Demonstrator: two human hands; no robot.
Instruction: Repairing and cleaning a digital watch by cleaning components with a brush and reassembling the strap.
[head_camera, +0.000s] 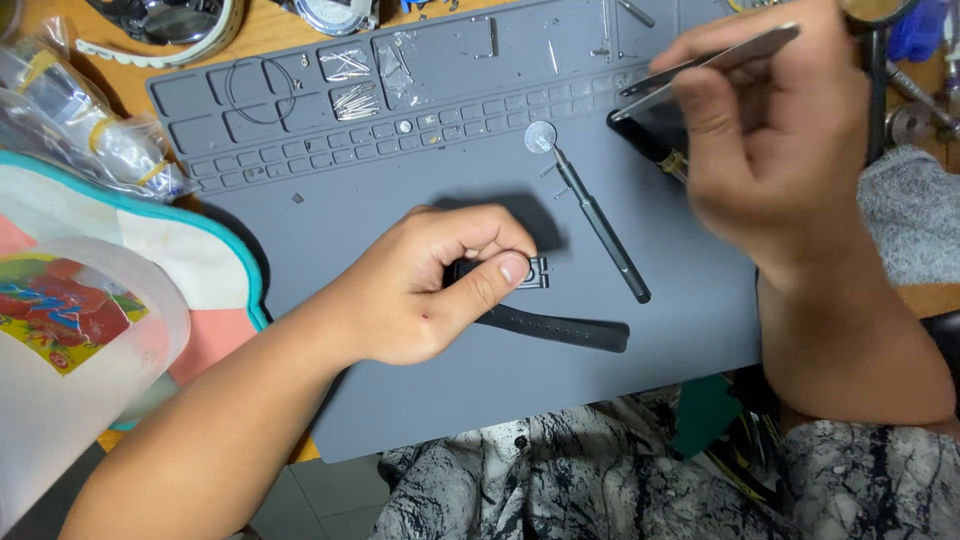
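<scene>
The left hand (430, 285) was closed on a black watch case (528, 272), with the thumb pressed across its near edge and the fingers curled over the top. The case lay near the centre of the grey work mat (420, 400). Its black strap (560, 330) trailed flat toward 4 o'clock. The left forearm entered from 7 o'clock and lay low over the mat, wrist straight.

The right hand (770, 150) was raised at 2 o'clock from the case, well apart from it. It held metal tweezers (700, 68) in a pinch grip, tips pointing toward 9 o'clock. The hand was blurred, so the gap at the tips could not be judged. The right forearm rose from 5 o'clock, with the wrist bent downward.

A dark pin tool (605, 232) lay on the mat between the 2 hands, just beside the case at 1 o'clock. Its tip touched a small clear disc (540, 137).

For good work at this step, in judgement:
1. Keep the case pressed flat so that it cannot rotate.
2. Keep the thumb clear of the lug end.
3. Rest the heel of the right hand on the mat before the tips meet the part.

Beyond the disc, 2 tray cells held loose metal pins (357, 100). The wooden bench (270, 30) showed at 12 o'clock.
</scene>
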